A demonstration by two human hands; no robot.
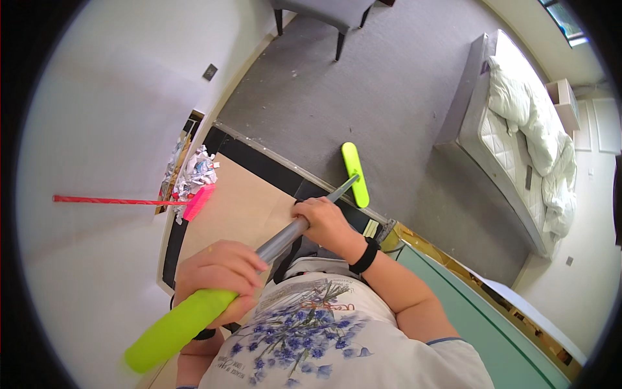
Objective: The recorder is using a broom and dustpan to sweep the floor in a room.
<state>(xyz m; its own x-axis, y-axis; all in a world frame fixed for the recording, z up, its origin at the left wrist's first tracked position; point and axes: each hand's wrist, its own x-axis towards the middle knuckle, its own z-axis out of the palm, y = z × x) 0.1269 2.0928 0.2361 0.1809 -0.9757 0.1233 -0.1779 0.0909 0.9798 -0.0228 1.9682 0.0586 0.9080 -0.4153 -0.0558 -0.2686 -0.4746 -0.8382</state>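
Observation:
Both my hands grip the grey metal pole [284, 240] of a long-handled floor mop or broom, which slants across my body. My left hand [218, 277] wraps around its upper end, where the lime-green grip [180, 328] starts. Farther down the pole, my right hand [320, 219] is closed around it. The lime-green head [355, 175] is on the grey floor [388, 97], just past the doorway threshold. What is under that head is hidden.
A pink broom [199, 202] with a red handle leans at the left wall, beside a heap of crumpled paper scraps [194, 170]. A green door [466, 301] stands at lower right. Beyond are a grey chair [330, 12] and a mattress [510, 160] with a white quilt [529, 116].

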